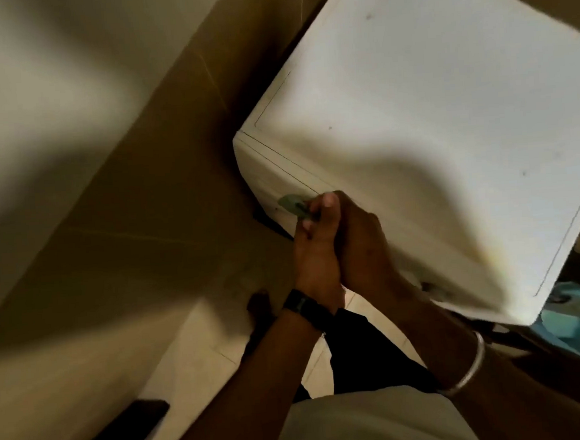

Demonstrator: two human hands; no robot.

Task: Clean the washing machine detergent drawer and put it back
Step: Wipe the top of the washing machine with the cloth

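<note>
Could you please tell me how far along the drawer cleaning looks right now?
Nothing looks finished. Both hands, left hand and right hand, are at the washing machine front by a greenish piece, too blurred to identify. No drawer shows, so its cleaning and refitting can't be judged.

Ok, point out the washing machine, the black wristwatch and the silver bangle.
washing machine (428, 107): head view, on its white top panel.
black wristwatch (305, 306): head view, on the band round the left wrist.
silver bangle (470, 367): head view, on the metal ring round the right forearm.
</note>
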